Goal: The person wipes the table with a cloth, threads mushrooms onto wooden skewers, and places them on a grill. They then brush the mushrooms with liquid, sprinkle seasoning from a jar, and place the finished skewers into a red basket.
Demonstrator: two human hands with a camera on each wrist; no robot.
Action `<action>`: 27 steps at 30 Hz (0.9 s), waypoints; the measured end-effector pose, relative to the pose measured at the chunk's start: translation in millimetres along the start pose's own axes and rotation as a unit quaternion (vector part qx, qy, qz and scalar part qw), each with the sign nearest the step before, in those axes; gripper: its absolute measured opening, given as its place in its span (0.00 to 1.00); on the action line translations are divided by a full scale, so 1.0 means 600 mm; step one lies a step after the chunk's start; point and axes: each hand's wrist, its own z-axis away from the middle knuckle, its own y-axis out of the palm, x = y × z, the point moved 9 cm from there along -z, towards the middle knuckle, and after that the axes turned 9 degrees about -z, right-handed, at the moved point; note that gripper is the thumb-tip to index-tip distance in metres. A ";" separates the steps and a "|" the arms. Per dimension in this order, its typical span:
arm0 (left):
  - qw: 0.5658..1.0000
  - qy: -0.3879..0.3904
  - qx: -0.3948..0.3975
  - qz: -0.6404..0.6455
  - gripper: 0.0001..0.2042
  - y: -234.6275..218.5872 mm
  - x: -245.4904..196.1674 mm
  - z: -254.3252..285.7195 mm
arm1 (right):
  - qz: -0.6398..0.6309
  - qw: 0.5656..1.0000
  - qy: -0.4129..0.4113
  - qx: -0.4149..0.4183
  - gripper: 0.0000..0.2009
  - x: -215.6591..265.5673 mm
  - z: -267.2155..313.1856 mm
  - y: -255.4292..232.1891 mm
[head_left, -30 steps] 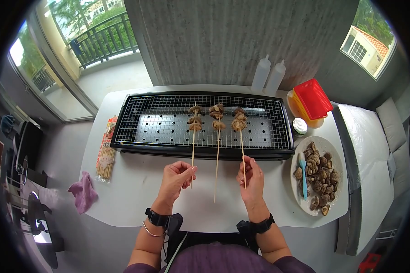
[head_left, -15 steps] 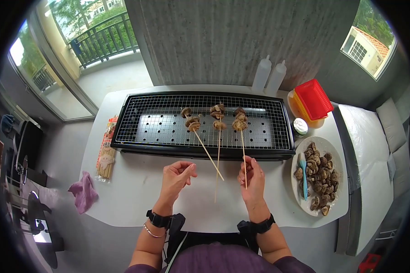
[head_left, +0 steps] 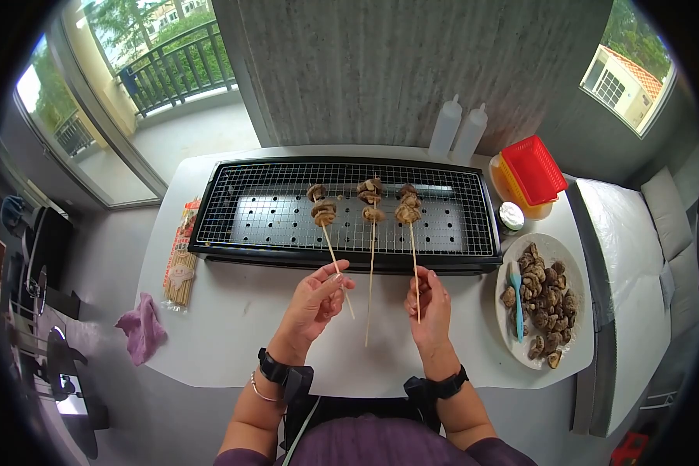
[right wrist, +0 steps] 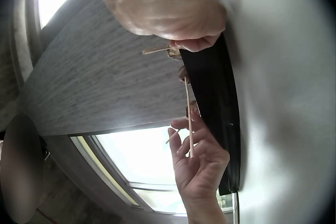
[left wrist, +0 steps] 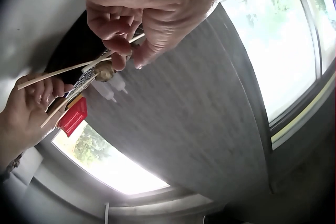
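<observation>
Three skewers of brown mushrooms lie with their mushroom ends over the wire grill (head_left: 233,202), bare sticks jutting past its front edge. My left hand (head_left: 315,304) pinches the stick of the left mushroom skewer (head_left: 323,211) between thumb and fingers; that stick slants down to the right. The stick of the right mushroom skewer (head_left: 408,211) is gripped low by my right hand (head_left: 430,309). Between the hands, the middle mushroom skewer (head_left: 371,212) is untouched. In the left wrist view, sticks cross close to the left fingertips (left wrist: 119,62).
To the right, a white plate (head_left: 512,353) bears a heap of mushrooms and a blue brush (head_left: 517,299). A lidded jar (head_left: 511,216), red basket (head_left: 532,171) and white squeeze bottles (head_left: 446,124) stand behind. A skewer packet (head_left: 180,268) and purple cloth (head_left: 141,330) lie left.
My left hand let go of the left skewer, whose stick swung right across the middle one. The hand has since moved right and pinched it again, bringing it back leftward. The right hand stays put.
</observation>
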 end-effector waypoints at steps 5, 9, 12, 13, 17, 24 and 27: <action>0.995 0.025 -0.050 -0.082 0.12 -0.011 -0.004 0.014 | -0.011 1.000 0.006 0.006 0.12 -0.001 0.000 0.002; 0.976 0.067 -0.053 -0.198 0.12 -0.011 -0.016 0.015 | -0.007 1.000 0.008 0.008 0.12 -0.001 0.001 0.004; 0.974 0.069 -0.045 -0.211 0.12 -0.011 -0.022 0.007 | -0.008 1.000 0.011 0.008 0.12 -0.001 0.002 0.005; 0.974 0.068 -0.041 -0.210 0.12 -0.013 -0.024 0.005 | -0.010 1.000 0.011 0.005 0.12 -0.001 0.002 0.004; 0.974 0.075 -0.044 -0.211 0.12 -0.030 -0.031 0.000 | -0.002 1.000 0.012 0.000 0.12 -0.001 0.002 0.002; 0.946 0.110 -0.118 -0.280 0.12 -0.044 -0.044 0.023 | -0.003 1.000 0.017 -0.001 0.12 -0.002 0.002 0.003; 0.882 0.168 -0.175 -0.404 0.10 -0.032 -0.064 0.044 | -0.003 1.000 0.017 -0.004 0.12 -0.002 0.002 0.003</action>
